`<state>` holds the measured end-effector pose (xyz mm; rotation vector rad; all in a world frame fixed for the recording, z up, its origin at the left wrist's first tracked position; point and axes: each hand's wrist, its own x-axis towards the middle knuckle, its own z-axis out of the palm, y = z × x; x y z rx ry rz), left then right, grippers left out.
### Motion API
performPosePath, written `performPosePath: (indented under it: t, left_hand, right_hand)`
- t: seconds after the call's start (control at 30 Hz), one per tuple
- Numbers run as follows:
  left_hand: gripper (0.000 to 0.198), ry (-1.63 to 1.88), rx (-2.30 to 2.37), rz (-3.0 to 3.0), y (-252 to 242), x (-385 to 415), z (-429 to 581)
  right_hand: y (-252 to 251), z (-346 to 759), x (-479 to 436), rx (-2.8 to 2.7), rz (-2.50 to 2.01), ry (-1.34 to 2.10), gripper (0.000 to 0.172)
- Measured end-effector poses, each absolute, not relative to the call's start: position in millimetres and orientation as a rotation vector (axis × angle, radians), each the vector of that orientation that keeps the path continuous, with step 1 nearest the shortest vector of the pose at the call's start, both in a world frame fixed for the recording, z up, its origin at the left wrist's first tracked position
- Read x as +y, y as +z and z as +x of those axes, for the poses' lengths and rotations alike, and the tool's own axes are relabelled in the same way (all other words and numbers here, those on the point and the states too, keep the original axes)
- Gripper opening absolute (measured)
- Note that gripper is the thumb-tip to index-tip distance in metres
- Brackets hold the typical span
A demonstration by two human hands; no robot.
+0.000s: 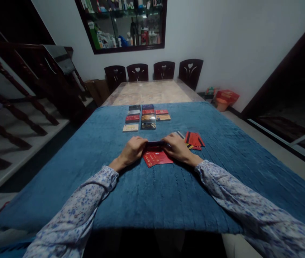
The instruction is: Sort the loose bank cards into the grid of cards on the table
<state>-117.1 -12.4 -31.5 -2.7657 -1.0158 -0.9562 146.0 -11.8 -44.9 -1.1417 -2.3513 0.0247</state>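
Note:
My left hand (132, 150) and my right hand (178, 147) both close on the ends of a dark card (155, 143), held edge-on just above the blue cloth (152, 193). Under my hands lie red cards (157, 158). To the right of my right hand lies a loose pile of red and striped cards (193, 139). Farther away, several cards (146, 117) lie flat in neat rows and columns on the cloth.
The cloth covers the near part of a long marble-topped table (152, 92). Several dark chairs (152, 71) stand at its far end. A wooden stair railing (20, 82) runs on the left. A red bag (225, 97) sits on the floor at the right.

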Motion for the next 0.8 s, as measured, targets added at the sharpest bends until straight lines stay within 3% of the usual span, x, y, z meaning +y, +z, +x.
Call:
performPosePath:
  t: [0.6,0.8]
  left_hand:
    - [0.016,-1.103,-1.088,-2.792,-33.1,-11.4,-112.2]
    - [0.016,-1.132,-1.041,-2.776,-31.8,-11.8,-112.1]
  right_hand:
    - [-28.8,143.9,-9.2,-2.065,-1.032,0.219,0.018]
    - [-25.2,136.3,-3.0,-2.111,-1.012,0.016,0.020]
